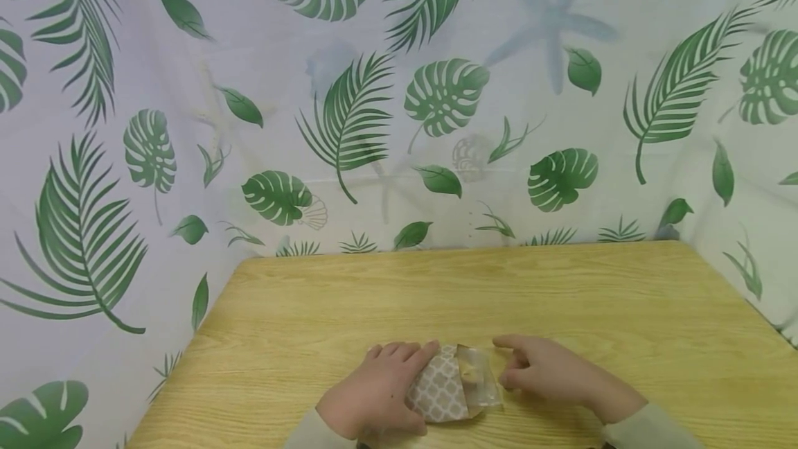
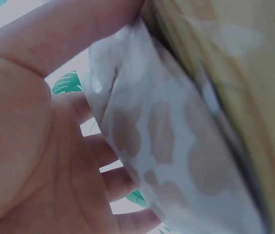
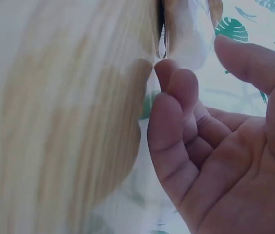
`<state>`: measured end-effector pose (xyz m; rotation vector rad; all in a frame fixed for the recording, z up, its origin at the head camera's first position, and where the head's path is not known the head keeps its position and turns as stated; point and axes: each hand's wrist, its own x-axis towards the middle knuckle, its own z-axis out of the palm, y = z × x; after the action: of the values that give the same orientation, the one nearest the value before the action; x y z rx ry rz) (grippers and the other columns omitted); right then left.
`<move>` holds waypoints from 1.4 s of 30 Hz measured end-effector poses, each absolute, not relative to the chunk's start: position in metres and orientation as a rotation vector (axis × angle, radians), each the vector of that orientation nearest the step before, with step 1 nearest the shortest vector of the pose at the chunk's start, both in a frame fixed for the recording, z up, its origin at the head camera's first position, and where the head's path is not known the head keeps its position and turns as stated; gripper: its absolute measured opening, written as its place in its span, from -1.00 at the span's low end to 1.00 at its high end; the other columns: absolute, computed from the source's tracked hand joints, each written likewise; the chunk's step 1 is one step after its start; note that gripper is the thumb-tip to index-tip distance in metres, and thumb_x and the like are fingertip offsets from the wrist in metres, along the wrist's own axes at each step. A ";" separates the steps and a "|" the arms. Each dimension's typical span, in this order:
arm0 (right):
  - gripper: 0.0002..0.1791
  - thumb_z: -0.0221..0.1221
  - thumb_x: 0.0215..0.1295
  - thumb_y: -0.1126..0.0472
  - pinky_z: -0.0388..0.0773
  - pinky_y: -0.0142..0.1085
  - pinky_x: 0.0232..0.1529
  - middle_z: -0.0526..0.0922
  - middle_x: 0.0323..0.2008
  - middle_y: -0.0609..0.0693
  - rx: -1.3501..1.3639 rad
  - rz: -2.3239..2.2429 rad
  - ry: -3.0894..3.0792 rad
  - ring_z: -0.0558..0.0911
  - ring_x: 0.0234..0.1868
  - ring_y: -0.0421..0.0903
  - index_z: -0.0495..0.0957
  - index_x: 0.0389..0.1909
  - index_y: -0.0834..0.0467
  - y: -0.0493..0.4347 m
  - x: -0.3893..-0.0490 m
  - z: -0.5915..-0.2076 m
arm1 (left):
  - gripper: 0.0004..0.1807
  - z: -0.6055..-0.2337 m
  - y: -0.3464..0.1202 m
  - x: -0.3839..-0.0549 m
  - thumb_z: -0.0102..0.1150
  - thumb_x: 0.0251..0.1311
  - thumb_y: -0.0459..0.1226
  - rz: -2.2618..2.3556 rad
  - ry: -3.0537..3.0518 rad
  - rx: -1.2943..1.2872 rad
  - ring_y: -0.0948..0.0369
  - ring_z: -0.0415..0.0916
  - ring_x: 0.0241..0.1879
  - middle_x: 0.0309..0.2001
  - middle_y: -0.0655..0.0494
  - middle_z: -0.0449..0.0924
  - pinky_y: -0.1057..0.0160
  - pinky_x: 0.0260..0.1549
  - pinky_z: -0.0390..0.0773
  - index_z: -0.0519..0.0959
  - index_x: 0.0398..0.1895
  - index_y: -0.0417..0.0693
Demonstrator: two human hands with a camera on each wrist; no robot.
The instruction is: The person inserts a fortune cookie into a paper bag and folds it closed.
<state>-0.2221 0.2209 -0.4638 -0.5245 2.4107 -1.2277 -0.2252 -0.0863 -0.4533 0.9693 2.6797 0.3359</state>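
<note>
Packet [image 1: 441, 388], one, clamped in left hand [image 1: 382, 388], on table [image 1: 561, 303].
One clear wrapper [image 1: 480, 376] is exposed right of the grip; just beside it, the right hand [image 1: 551, 369] is held empty.

1 beige-and-white patterned packet [image 1: 438, 386], lying on table [image 1: 467, 296], clear plastic bag [image 1: 485, 380] protruding at right

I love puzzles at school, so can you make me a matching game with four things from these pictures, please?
Column one:
1. Left hand
2. Right hand
3. Table
4. Backdrop

Column two:
A. Yellowish, with wood grain
B. Beside the clear plastic
C. Whitish, with green leaves
D. Touching the patterned packet

Right pairs: 1-D, 2-B, 3-A, 4-C
</note>
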 end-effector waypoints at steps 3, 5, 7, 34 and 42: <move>-0.26 0.30 0.35 0.11 0.52 -0.29 -0.51 0.64 -0.40 0.00 -0.523 -1.262 2.387 0.56 -0.50 -0.09 0.29 0.41 0.42 0.222 -0.223 -0.465 | 0.21 -0.452 -0.086 -0.225 0.56 -0.05 0.09 0.325 2.689 0.973 0.06 0.17 0.44 0.46 0.20 0.24 -0.26 0.36 0.15 0.00 0.64 0.30; -0.28 0.30 0.35 0.12 0.53 -0.30 -0.49 0.64 -0.40 0.00 -0.524 -1.301 2.349 0.55 -0.50 -0.10 0.33 0.39 0.41 0.220 -0.223 -0.466 | 0.22 -0.452 -0.086 -0.225 0.56 -0.05 0.09 0.318 2.695 0.974 0.05 0.18 0.44 0.46 0.20 0.25 -0.26 0.36 0.15 0.00 0.64 0.30; -0.30 0.30 0.36 0.14 0.55 -0.30 -0.47 0.64 -0.40 0.02 -0.529 -1.349 2.302 0.55 -0.49 -0.11 0.33 0.38 0.42 0.218 -0.223 -0.467 | 0.22 -0.451 -0.085 -0.224 0.56 -0.05 0.09 0.317 2.696 0.973 0.05 0.18 0.44 0.46 0.20 0.25 -0.26 0.36 0.15 0.00 0.64 0.30; -0.39 0.29 0.28 0.23 0.48 -0.35 -0.52 0.62 -0.43 -0.01 -0.460 -1.434 2.408 0.51 -0.51 -0.16 0.41 0.31 0.37 0.197 -0.224 -0.473 | 0.19 -0.455 -0.083 -0.225 0.54 -0.07 0.08 0.334 2.698 0.942 0.11 0.20 0.43 0.44 0.25 0.28 -0.23 0.36 0.17 0.05 0.63 0.29; -0.44 0.27 0.20 0.29 0.37 -0.39 -0.63 0.57 -0.47 -0.05 -0.445 -1.353 2.558 0.43 -0.59 -0.21 0.48 0.24 0.36 0.200 -0.219 -0.460 | 0.21 -0.454 -0.083 -0.226 0.55 -0.08 0.10 0.336 2.689 0.935 0.11 0.19 0.43 0.44 0.26 0.27 -0.24 0.36 0.16 0.03 0.63 0.32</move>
<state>-0.2191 0.1995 -0.4603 -0.4447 2.5579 -1.3530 -0.2262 -0.0832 -0.4540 0.9349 2.6887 0.3356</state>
